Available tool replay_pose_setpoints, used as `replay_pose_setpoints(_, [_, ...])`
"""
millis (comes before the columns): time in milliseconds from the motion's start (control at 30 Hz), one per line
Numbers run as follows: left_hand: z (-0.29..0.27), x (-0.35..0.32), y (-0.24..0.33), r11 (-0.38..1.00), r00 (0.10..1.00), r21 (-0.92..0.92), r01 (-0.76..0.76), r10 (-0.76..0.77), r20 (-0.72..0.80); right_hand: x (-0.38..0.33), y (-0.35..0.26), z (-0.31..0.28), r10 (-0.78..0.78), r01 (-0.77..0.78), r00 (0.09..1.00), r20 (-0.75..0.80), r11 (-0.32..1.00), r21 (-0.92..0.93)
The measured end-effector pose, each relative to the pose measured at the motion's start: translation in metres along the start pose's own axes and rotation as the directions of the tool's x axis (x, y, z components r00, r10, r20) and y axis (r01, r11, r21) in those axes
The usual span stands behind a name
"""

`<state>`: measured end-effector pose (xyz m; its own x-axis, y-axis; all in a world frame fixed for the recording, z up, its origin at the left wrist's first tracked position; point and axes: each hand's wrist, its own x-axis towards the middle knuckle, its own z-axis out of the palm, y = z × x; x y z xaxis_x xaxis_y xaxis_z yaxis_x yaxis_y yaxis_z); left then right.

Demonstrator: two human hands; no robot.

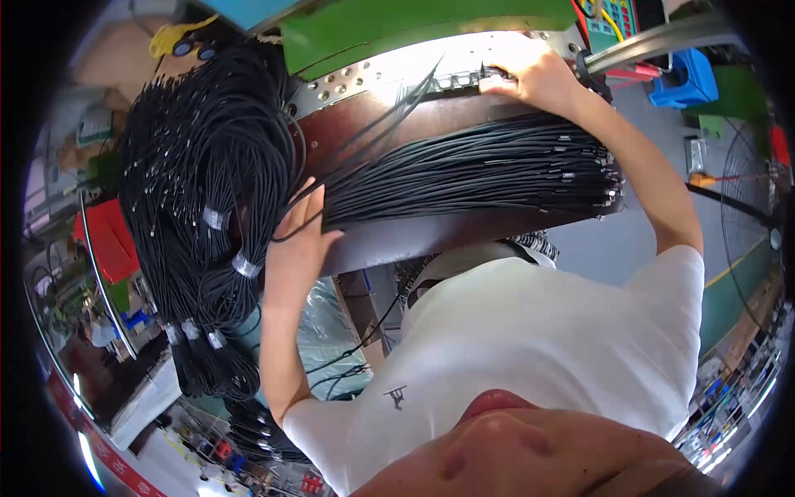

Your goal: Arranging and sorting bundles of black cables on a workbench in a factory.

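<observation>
- Centre toward 1 o'clock: loose black cables (pixel 464 170), the things at hand, lie fanned along the dark brown counter (pixel 373 244); their tipped ends gather toward 2 o'clock.
- 9 o'clock, near the centre: left hand (pixel 300 240), beside the narrow end of the spread cables. A strand crosses the fingers, and the thumb stands apart from them; one cannot tell whether its grip grasps that strand.
- 1 o'clock: right hand (pixel 534 79), reaching beyond the cables, its fingertips at a row of small metal parts (pixel 454 81). What lies between thumb and fingers is too small to make out, so the state of this grip cannot be told.
- 12 o'clock: green machine body (pixel 431 33) above a brightly lit metal plate (pixel 331 93) dotted with round fittings. A few separate strands (pixel 385 124) slant from the left hand's side up toward the row of parts.
- 10 o'clock: large looped hank of black cable (pixel 224 132), just beside the left hand; clear wrapping (pixel 246 265) binds its lower part.
- 8 o'clock: smaller wrapped bundles (pixel 203 369), hanging below the hank.
- Periphery: red container (pixel 108 240) at 9 o'clock; blue stool (pixel 686 79) at 2 o'clock.
</observation>
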<state>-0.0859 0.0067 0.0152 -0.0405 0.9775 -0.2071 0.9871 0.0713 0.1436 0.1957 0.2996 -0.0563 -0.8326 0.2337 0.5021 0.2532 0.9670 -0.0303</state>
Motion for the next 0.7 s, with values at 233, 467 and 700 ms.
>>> replay_pose_setpoints(233, [-0.004, 0.002, -0.022, 0.879, 0.971, -0.477, 0.021, -0.131, -0.198, 0.001, -0.007, -0.04, -0.022, 0.028, 0.999, 0.047, 0.991, -0.128])
replay_pose_setpoints(467, [0.017, 0.017, 0.011, 0.954, 0.846, -0.288, 0.08, -0.218, -0.487, -0.162, -0.016, -0.131, 0.526, -0.53, 0.847, -0.079, 0.821, -0.213])
replay_pose_setpoints(700, [0.007, 0.099, 0.159, 0.948, 0.949, -0.174, -0.266, 0.226, -0.221, -0.156, -0.118, -0.119, 0.703, -0.652, 0.708, -0.061, 0.685, 0.326])
